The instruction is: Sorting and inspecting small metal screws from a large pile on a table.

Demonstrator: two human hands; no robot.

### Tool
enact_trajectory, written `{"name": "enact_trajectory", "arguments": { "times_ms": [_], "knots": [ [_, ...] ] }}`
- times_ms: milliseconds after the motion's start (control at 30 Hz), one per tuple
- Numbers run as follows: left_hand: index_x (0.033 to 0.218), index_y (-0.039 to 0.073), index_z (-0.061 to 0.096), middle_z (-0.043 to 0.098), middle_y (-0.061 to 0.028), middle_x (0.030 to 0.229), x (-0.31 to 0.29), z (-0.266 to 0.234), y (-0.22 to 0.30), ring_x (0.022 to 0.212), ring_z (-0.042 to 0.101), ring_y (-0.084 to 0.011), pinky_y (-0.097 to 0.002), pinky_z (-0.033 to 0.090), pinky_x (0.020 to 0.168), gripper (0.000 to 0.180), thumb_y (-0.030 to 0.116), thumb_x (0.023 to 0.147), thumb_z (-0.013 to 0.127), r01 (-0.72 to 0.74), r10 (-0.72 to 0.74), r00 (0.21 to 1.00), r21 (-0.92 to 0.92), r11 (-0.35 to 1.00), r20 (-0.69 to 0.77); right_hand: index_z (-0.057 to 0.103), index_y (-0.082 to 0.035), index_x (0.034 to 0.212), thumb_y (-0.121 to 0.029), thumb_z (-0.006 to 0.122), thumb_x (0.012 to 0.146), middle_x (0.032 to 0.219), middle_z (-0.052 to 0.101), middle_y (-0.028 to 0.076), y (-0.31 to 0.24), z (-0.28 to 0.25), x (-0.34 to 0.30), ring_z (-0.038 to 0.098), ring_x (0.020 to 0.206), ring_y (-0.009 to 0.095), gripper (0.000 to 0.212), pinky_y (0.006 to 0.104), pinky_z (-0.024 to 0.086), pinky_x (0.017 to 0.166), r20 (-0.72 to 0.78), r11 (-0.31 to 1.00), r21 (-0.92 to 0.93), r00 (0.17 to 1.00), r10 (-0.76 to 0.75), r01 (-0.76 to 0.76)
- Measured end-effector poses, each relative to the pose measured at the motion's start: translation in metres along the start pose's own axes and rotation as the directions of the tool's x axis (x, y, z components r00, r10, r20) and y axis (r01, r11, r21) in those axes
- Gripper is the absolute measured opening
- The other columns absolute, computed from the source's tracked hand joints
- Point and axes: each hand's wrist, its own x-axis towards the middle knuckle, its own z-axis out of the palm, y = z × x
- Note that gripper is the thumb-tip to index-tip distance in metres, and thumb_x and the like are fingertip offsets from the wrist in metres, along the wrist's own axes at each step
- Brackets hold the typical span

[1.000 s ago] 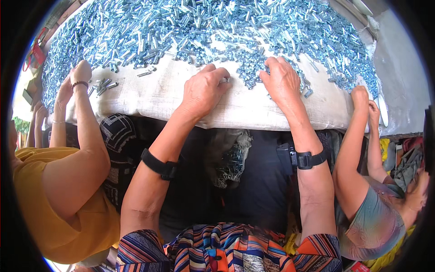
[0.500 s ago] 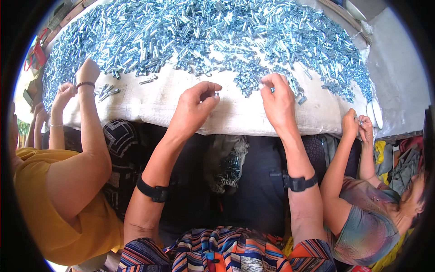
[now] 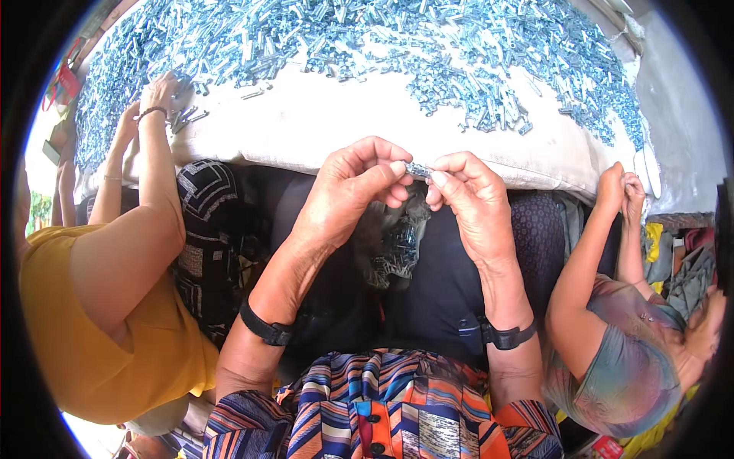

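Note:
Just past the table's near edge, my left hand (image 3: 353, 187) and my right hand (image 3: 475, 205) meet at their fingertips. Between them is a short, silvery metal sleeve-like piece (image 3: 417, 170), pinched at its left end by the left thumb and fingers and at its right end by the right ones. The fingers cover both ends, so its exact form is hard to tell. Beyond my hands, a wide heap of bluish-silver metal sleeves (image 3: 329, 38) spreads over a pale cloth (image 3: 306, 115). Smaller metal pieces (image 3: 440, 88) lie at the heap's near edge.
Between my knees hangs a grey bag (image 3: 394, 245) with metal pieces inside. A co-worker in a yellow top (image 3: 115, 306) reaches to the heap on the left. On the right, another co-worker's hands (image 3: 621, 187) come together at the cloth's edge. Folded clothes (image 3: 692, 279) lie beyond.
Both hands have drawn back from the heap toward me and come together on the metal piece. The left co-worker's hands have moved farther in. The view has shifted slightly.

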Motion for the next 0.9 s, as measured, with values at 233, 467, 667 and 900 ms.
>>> {"name": "enact_trajectory", "arguments": {
  "times_ms": [233, 467, 667, 900],
  "knots": [
    [0.101, 0.002, 0.06, 0.063, -0.0049, 0.08, 0.0, -0.001, -0.007, 0.067, 0.06, -0.0101, -0.0217, 0.049, 0.061, 0.014, 0.011, 0.09, 0.059, -0.007, 0.009, 1.0, -0.066, 0.998, 0.03, 0.059, -0.001, 0.094, -0.002, 0.056, 0.089, 0.078, 0.06, 0.002, 0.004, -0.002, -0.007, 0.058, 0.069, 0.008, 0.006, 0.0225, 0.048, 0.064, -0.004, 0.996, 0.081, 1.0, -0.023, 0.023],
    [0.099, 0.0, 0.06, 0.063, -0.0048, 0.081, -0.004, -0.003, -0.012, 0.07, 0.06, -0.01, -0.022, 0.049, 0.065, 0.014, 0.011, 0.09, 0.06, -0.056, 0.06, 0.996, -0.052, 0.997, 0.069, 0.059, -0.001, 0.095, -0.002, 0.056, 0.089, 0.078, 0.06, 0.004, 0.008, -0.001, -0.009, 0.059, 0.069, 0.01, 0.006, 0.0231, 0.049, 0.064, 0.028, 0.976, 0.218, 1.0, 0.013, -0.019],
    [0.1, 0.0, 0.06, 0.063, -0.0047, 0.083, -0.006, -0.002, -0.015, 0.072, 0.059, -0.0096, -0.0223, 0.05, 0.067, 0.014, 0.009, 0.09, 0.058, -0.072, 0.073, 0.996, -0.024, 0.997, 0.048, 0.059, -0.001, 0.095, -0.003, 0.056, 0.089, 0.077, 0.061, 0.005, 0.013, -0.004, -0.013, 0.058, 0.067, 0.01, 0.006, 0.0232, 0.049, 0.064, -0.029, 0.979, 0.202, 0.999, 0.03, -0.024],
    [0.099, 0.0, 0.061, 0.062, -0.0036, 0.083, -0.009, 0.001, -0.018, 0.072, 0.057, -0.0077, -0.0216, 0.049, 0.067, 0.012, 0.009, 0.09, 0.059, -0.12, 0.118, 0.991, 0.034, 0.992, 0.057, 0.059, 0.0, 0.095, -0.004, 0.057, 0.089, 0.075, 0.061, 0.005, 0.012, 0.0, -0.015, 0.058, 0.067, 0.011, 0.007, 0.0236, 0.049, 0.064, 0.004, 0.977, 0.211, 1.0, 0.027, -0.027]
  ]
}}
